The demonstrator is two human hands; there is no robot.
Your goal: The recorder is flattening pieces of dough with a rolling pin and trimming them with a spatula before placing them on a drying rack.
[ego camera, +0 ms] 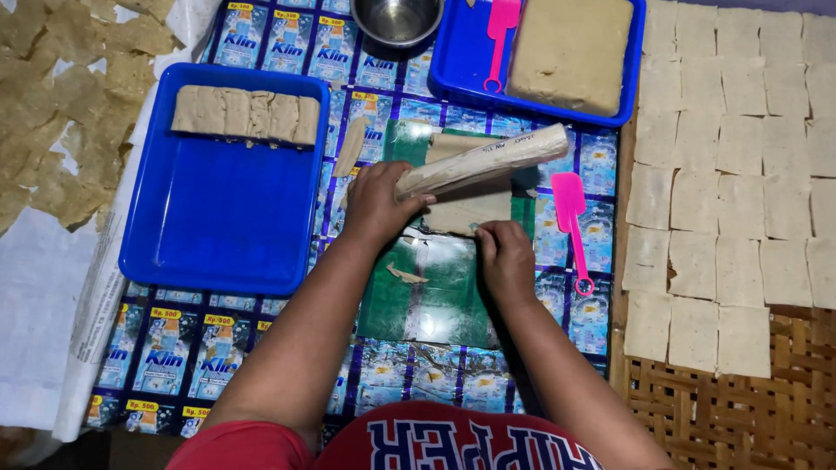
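We're gripping the rolling pin (482, 160) w/ our left hand (376, 204), fingers wrapped round its near end; the pin's long axis is running from that hand up and away to the right, tilted, its far end pointing toward the upper blue tray (453, 61). Our right hand (505, 257) is pressing, fingers curled down, on the near edge of the thin dough sheet (466, 209), which is lying just beyond the hands under the pin, on a green plastic sheet (435, 296). So left hand is on the pin, right hand on the sheet; hands are sitting apart, w/ the dough between them.

Packaging: the work surface is being covered by a mat of joined sachet wrappers (165, 357), small blue rectangles w/ yellow corner tags, in rows. Left blue tray (218, 235) is holding a row of dough slabs (246, 114). A pink scraper (572, 222) is lying just right of the sheet; cut squares (740, 174) are drying on a woven mat (723, 409) at right.
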